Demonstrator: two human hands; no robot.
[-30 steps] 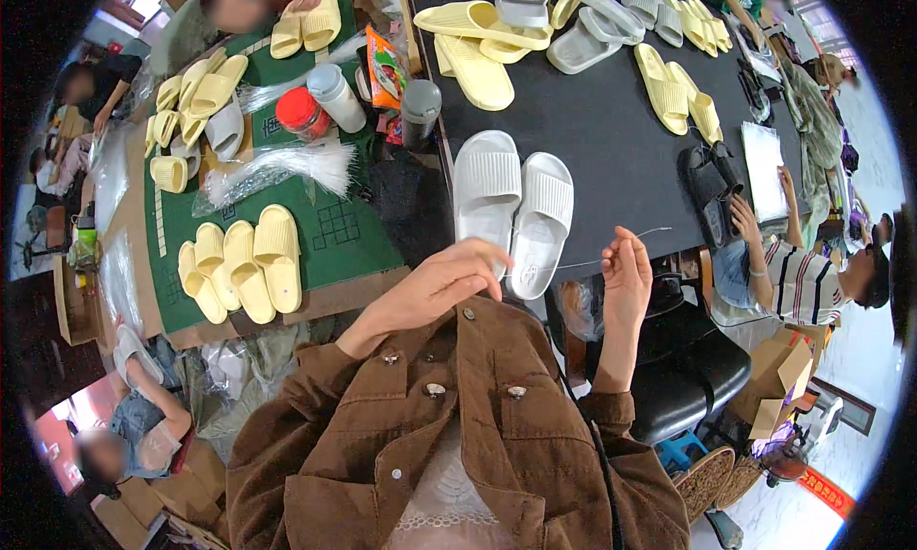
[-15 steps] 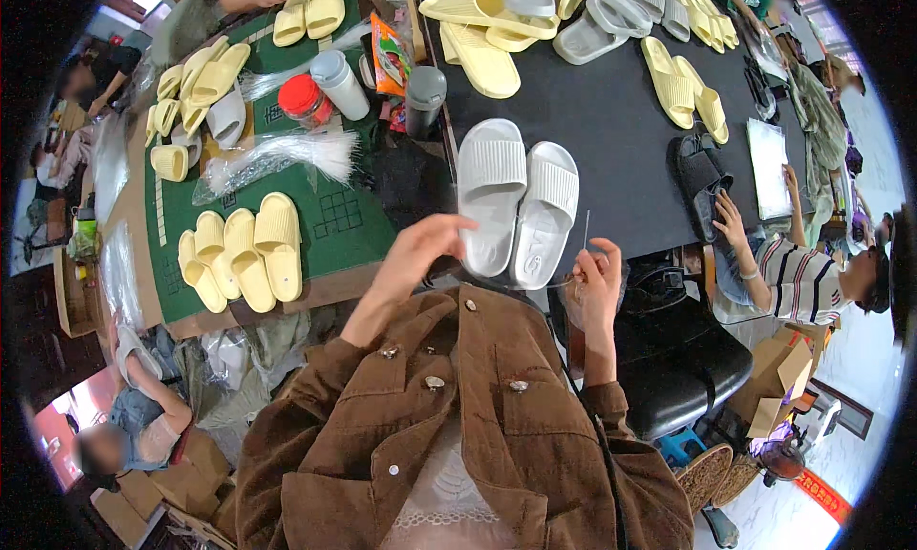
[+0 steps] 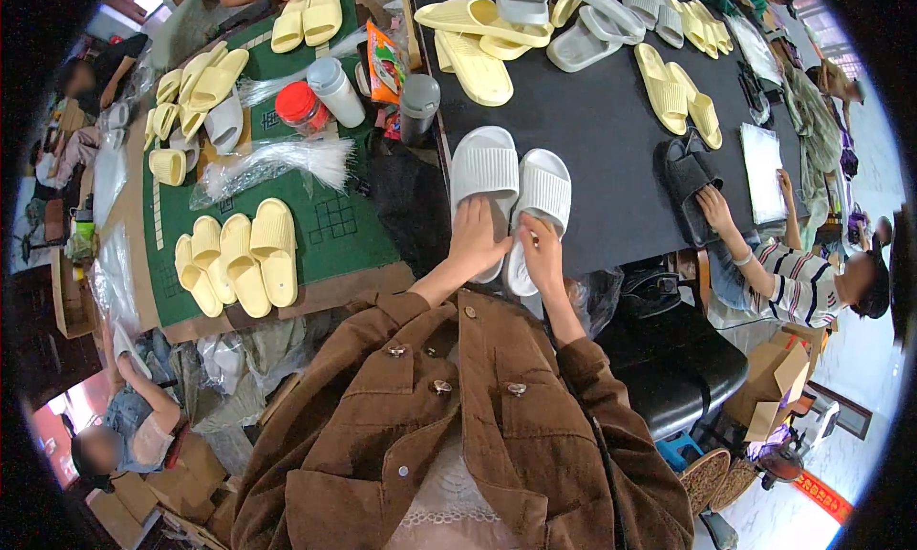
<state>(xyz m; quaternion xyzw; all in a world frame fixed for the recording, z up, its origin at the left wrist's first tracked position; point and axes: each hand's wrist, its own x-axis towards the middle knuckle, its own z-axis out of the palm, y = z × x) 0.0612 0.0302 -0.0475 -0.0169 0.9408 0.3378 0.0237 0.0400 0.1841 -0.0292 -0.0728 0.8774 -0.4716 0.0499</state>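
Observation:
A pair of white ribbed slippers lies side by side on the black tabletop in front of me, toes pointing away. My left hand (image 3: 478,237) rests on the left slipper (image 3: 484,160), fingers stretched out over its footbed and fingertips at the strap's edge. Over the right slipper (image 3: 546,192) is my right hand (image 3: 542,252), its thumb and fingers pinched together just below the strap. Whatever lies in that pinch is too small to make out. Both slippers' heels are partly covered by my hands.
Yellow slippers (image 3: 246,263) and a bundle of clear plastic ties (image 3: 277,168) lie on the green mat at left. A grey tumbler (image 3: 418,108) stands between the tables. More grey and yellow slippers (image 3: 478,67) lie farther back. At right, another person's hand (image 3: 714,209) touches a black slipper (image 3: 686,182).
Both hands have moved inward onto the slippers; before, the left was at the left slipper's outer edge and the right stood apart, holding a thin strand upright. That strand no longer shows.

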